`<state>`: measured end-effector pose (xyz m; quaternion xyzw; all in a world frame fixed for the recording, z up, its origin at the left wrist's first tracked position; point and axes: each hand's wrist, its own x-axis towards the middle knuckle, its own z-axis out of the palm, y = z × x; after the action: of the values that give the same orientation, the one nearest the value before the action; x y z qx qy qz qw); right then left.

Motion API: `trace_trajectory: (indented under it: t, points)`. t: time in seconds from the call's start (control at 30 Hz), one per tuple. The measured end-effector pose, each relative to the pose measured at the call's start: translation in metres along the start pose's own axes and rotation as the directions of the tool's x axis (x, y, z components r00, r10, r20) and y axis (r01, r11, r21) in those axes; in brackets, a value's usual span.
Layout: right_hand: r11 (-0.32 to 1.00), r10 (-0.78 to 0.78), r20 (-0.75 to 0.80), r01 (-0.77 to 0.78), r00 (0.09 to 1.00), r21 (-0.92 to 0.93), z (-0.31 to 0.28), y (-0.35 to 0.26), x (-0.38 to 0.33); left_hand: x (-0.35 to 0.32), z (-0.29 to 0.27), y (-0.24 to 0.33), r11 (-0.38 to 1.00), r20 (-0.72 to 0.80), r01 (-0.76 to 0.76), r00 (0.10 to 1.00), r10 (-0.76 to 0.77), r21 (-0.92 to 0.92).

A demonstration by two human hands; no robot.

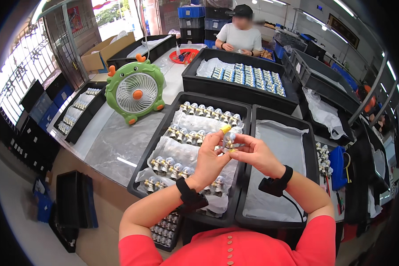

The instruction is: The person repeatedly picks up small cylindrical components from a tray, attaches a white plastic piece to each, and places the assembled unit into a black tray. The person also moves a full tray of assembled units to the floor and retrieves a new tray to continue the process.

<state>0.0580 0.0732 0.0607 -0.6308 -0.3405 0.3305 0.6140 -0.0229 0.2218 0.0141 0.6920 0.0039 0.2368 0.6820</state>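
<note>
My left hand [209, 158] is closed in a pinch around a small figurine [229, 139] with a pale grey-blue head and yellowish parts. From the other side, the closed fingers of my right hand [260, 156] meet at its lower part. Yellow covers show on fingertips where the hands come together. A thin greyish piece beside the right fingers is too small to identify. Both hands are above a black tray [145, 167], where similar figurines [177, 168] stand in rows between white padding sheets. My fingers partly hide the held figurine.
A second black tray [312, 177] lined with a pale sheet adjoins on the right. A green fan [127, 91] stands at left. Beyond, a large black bin [195, 82] holds rows of figurines, near a red tray [173, 56] of tools. A co-worker [240, 34] sits opposite.
</note>
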Motion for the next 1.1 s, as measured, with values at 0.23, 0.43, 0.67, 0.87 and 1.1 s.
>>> trace_trajectory:
  t: [0.23, 0.43, 0.67, 0.87, 1.1]
  points:
    - [0.996, -0.084, -0.121, 0.085, 0.989, 0.009, -0.035, 0.006, -0.039, -0.009, 0.044, 0.022, 0.994, 0.232, 0.106, 0.968, -0.100, -0.013]
    - [0.995, -0.099, -0.170, 0.101, 0.981, 0.007, -0.067, 0.016, -0.073, -0.011, 0.089, 0.013, 0.996, 0.258, 0.052, 0.964, -0.070, 0.076]
    - [0.985, -0.040, -0.240, 0.078, 0.970, 0.152, -0.091, 0.032, -0.093, -0.011, 0.124, 0.005, 0.985, 0.240, 0.148, 0.956, -0.167, 0.093]
    - [0.980, -0.055, -0.261, 0.102, 0.964, 0.170, -0.100, 0.040, -0.091, -0.005, 0.129, 0.003, 0.899, 0.361, 0.400, 0.877, -0.317, -0.180]
    - [0.977, 0.081, -0.237, -0.030, 0.968, 0.211, -0.107, 0.052, -0.087, -0.002, 0.120, -0.002, 0.835, 0.412, 0.498, 0.829, -0.378, -0.234]
